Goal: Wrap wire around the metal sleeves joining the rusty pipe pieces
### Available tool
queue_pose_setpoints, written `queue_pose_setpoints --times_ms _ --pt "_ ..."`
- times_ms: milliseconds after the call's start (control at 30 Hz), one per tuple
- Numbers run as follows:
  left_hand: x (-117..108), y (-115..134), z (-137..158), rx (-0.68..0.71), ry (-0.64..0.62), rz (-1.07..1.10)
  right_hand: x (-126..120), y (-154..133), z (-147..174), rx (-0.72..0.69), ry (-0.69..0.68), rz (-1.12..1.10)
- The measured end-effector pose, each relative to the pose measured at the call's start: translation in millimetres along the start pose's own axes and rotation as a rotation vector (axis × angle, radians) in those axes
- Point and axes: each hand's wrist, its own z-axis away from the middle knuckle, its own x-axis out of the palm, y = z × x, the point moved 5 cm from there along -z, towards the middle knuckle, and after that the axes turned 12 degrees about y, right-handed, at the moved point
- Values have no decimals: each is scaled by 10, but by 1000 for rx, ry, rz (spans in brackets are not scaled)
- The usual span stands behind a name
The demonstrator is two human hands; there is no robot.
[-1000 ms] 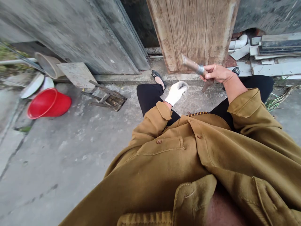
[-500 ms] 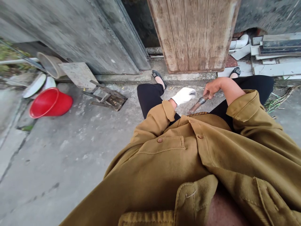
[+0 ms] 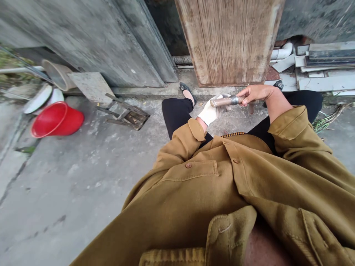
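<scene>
Between my two hands lies a brownish wooden handle (image 3: 221, 102) with silvery wire wound around it near its middle. My right hand (image 3: 253, 95), bare, is closed around its right part, and a short brown end (image 3: 251, 108) shows below the fingers. The kind of tool is not clear. My left hand (image 3: 210, 112) wears a white glove and sits under the handle's left end. Its fingers curl up behind the handle, partly hidden by it, and appear closed on it.
A weathered wooden board (image 3: 224, 44) leans upright ahead of me. On the left stand a small wooden stool (image 3: 129, 116) tipped over, a red bucket (image 3: 65, 120) and a beige bucket (image 3: 62, 77). White planks (image 3: 327, 81) are stacked at right, beside a white pipe (image 3: 284, 51).
My right hand has raised the handle and swung it level, its free end now over my gloved left hand. The left hand has turned up to meet it.
</scene>
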Motion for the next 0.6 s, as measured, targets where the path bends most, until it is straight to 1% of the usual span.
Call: queue_pose_setpoints --times_ms 33,67,133,167,233,300,333,367,400,433,500,533,567,600 --pt "13 -33 19 -60 -34 48 -10 -1 1 -13 4 -36" --pt "20 -63 40 -88 -61 80 -24 -3 2 -28 21 -80" --pt "18 -127 87 -96 -103 79 -67 13 -5 -35 103 -156" --pt "12 -162 113 -92 -125 60 -95 33 -14 -22 172 -175" --pt "9 -232 171 -84 -197 -24 -164 95 -42 39 352 -149" --pt "18 -285 222 -65 -294 -155 -226 165 -71 140 539 -9" --pt "26 -298 236 -48 -337 -221 -243 190 -86 196 607 113" --pt "32 -300 235 -25 -367 -280 -248 205 -103 250 649 266" --pt "35 -287 217 5 -376 -325 -241 210 -121 300 664 439" --pt "32 -259 181 42 -364 -356 -220 210 -142 344 648 612" --pt "8 -170 67 129 -297 -390 -146 215 -178 405 539 887" --pt "-13 -117 -1 172 -255 -398 -94 227 -190 414 444 959" --pt "-37 -67 -70 207 -217 -397 -31 249 -192 415 321 981" --pt "-67 -24 -136 229 -178 -382 39 277 -178 408 179 955"
